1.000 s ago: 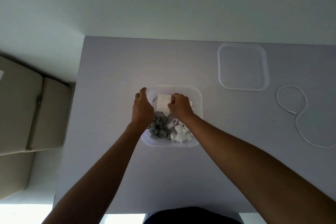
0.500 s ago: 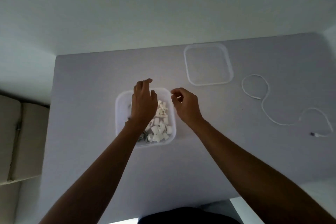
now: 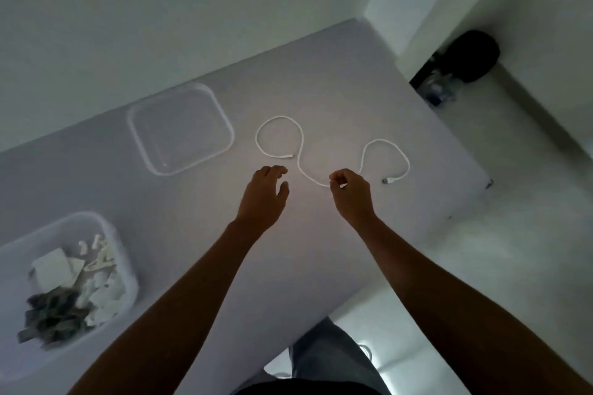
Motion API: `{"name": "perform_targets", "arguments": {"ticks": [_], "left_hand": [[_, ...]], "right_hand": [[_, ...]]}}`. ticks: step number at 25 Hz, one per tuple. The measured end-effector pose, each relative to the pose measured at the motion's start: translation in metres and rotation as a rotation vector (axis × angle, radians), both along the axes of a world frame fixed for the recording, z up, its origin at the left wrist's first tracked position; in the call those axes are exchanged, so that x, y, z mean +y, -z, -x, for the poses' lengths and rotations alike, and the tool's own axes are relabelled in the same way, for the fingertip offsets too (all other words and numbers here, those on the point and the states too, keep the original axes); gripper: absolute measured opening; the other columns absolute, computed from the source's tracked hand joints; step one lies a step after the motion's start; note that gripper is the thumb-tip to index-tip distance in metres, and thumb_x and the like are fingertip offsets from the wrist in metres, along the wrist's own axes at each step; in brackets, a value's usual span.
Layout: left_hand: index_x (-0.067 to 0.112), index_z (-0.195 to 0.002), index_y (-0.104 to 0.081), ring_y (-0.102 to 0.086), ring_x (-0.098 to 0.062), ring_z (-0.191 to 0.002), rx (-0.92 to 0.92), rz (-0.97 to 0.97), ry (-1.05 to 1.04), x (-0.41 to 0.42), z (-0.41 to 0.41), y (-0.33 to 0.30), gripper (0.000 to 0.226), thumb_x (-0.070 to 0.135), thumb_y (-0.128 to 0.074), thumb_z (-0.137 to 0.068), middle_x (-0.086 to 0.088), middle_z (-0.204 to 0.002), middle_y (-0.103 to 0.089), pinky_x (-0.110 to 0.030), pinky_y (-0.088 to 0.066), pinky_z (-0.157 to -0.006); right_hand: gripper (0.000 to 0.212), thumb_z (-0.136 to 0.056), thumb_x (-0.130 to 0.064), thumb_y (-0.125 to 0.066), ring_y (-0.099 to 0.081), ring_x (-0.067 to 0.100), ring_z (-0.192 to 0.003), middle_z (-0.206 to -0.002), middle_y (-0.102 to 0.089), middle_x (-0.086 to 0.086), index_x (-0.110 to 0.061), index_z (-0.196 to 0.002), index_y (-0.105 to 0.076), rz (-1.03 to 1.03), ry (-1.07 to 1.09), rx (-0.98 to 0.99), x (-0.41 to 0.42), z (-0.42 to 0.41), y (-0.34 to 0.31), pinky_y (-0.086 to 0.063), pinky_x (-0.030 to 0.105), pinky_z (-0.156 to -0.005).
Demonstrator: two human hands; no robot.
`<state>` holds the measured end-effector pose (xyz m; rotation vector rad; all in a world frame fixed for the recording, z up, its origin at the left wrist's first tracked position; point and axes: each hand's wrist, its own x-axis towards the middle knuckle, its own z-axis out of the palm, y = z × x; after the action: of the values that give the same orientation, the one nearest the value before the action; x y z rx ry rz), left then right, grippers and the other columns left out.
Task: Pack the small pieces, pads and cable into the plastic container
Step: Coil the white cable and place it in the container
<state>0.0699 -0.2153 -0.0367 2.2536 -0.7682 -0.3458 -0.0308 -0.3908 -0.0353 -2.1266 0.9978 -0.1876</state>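
The right hand (image 3: pixel 351 194) pinched the white cable (image 3: pixel 300 151) mid-table, the left hand (image 3: pixel 264 194) hovered spread beside it, and the plastic container (image 3: pixel 120 253) sat at the table's (image 3: pixel 417 125) left edge.

Both my bare forearms reach forward, side by side. My left hand (image 3: pixel 263 194) hangs palm down, fingers loosely spread and slightly bent, holding nothing. My right hand (image 3: pixel 350 192) is curled, thumb and forefinger drawn together at the tips; whether they pinch anything I cannot tell.
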Motion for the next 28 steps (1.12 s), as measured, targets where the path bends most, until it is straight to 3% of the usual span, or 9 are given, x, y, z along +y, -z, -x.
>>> {"name": "perform_targets", "arguments": {"ticks": [3,7,10,14,18,20,23,25,28], "left_hand": [[0.014,-0.127,-0.057,-0.054,-0.025,-0.114,0.053,-0.076,0.101,-0.067,0.021,0.019,0.034,0.019,-0.056,-0.093,-0.008,-0.122,-0.06,-0.042,-0.046,-0.097],[0.016,-0.135,-0.05,-0.049,-0.026,-0.122,0.069,-0.23,0.211,-0.113,0.034,0.044,0.042,0.022,-0.056,-0.094,-0.007,-0.135,-0.053,-0.043,-0.042,-0.1],[0.016,-0.134,-0.05,-0.048,-0.027,-0.122,0.083,-0.307,0.232,-0.129,0.041,0.059,0.042,0.024,-0.056,-0.094,-0.007,-0.135,-0.053,-0.043,-0.039,-0.1],[0.014,-0.134,-0.05,-0.048,-0.027,-0.12,0.053,-0.365,0.223,-0.136,0.041,0.065,0.042,0.025,-0.057,-0.093,-0.008,-0.132,-0.054,-0.043,-0.04,-0.098],[0.014,-0.14,-0.04,-0.048,-0.03,-0.122,0.112,-0.289,0.154,-0.146,0.035,0.05,0.05,0.022,-0.056,-0.094,-0.012,-0.134,-0.051,-0.048,-0.043,-0.099],[0.015,-0.144,-0.035,-0.046,-0.028,-0.127,0.125,-0.14,0.089,-0.15,0.025,0.031,0.057,0.019,-0.059,-0.093,-0.011,-0.14,-0.047,-0.047,-0.042,-0.103],[0.019,-0.147,-0.031,-0.046,-0.023,-0.129,0.137,0.027,0.085,-0.151,0.008,-0.012,0.07,0.021,-0.068,-0.088,-0.006,-0.146,-0.043,-0.039,-0.04,-0.107],[0.019,-0.147,-0.033,-0.045,-0.018,-0.129,0.145,0.086,0.12,-0.149,0.005,-0.049,0.07,0.024,-0.069,-0.087,-0.004,-0.147,-0.043,-0.033,-0.037,-0.107],[0.016,-0.134,-0.05,-0.056,-0.017,-0.119,0.279,0.155,0.132,-0.137,0.01,-0.106,0.045,0.012,-0.062,-0.091,-0.003,-0.13,-0.059,-0.029,-0.044,-0.101]], "right_hand": [[0.011,-0.088,-0.013,-0.058,-0.065,0.028,-0.093,-0.093,-0.072,0.009,-0.009,-0.091,-0.067,-0.025,0.223,0.094,-0.07,0.028,0.026,-0.04,0.021,-0.074],[0.027,-0.086,-0.023,-0.067,-0.064,0.033,-0.102,-0.105,-0.069,0.016,-0.009,-0.107,-0.057,-0.017,0.425,0.16,-0.125,0.046,0.048,-0.046,0.031,-0.081],[0.043,-0.084,-0.023,-0.072,-0.06,0.037,-0.106,-0.112,-0.063,0.021,-0.005,-0.116,-0.049,0.038,0.44,0.186,-0.149,0.047,0.058,-0.047,0.035,-0.082],[0.041,-0.085,-0.004,-0.062,-0.063,0.035,-0.102,-0.11,-0.065,0.02,-0.004,-0.122,-0.047,-0.07,0.516,0.174,-0.167,0.034,0.064,-0.046,0.033,-0.083],[0.016,-0.088,-0.014,-0.062,-0.062,0.024,-0.076,-0.079,-0.07,0.015,-0.001,-0.083,-0.069,-0.203,0.298,0.134,-0.162,0.022,0.05,-0.043,0.03,-0.07],[0.029,-0.094,-0.023,-0.057,-0.057,0.018,-0.067,-0.067,-0.063,0.007,-0.006,-0.074,-0.067,-0.408,0.217,0.035,-0.146,0.018,0.017,-0.044,0.031,-0.07],[0.032,-0.101,-0.025,-0.045,-0.057,0.021,-0.06,-0.065,-0.056,0.009,-0.01,-0.077,-0.057,-1.011,0.107,-0.287,-0.117,0.017,-0.062,-0.054,0.036,-0.067],[0.032,-0.103,-0.03,-0.04,-0.039,0.013,-0.046,-0.058,-0.042,0.004,-0.013,-0.078,-0.052,-1.358,-0.053,-0.348,-0.1,0.016,-0.119,-0.041,0.024,-0.043],[0.033,-0.102,-0.035,-0.039,-0.017,0.006,-0.043,-0.053,-0.027,-0.005,-0.016,-0.077,-0.049,-1.618,-0.249,-0.403,-0.071,0.004,-0.184,-0.018,0.016,-0.033]]}}
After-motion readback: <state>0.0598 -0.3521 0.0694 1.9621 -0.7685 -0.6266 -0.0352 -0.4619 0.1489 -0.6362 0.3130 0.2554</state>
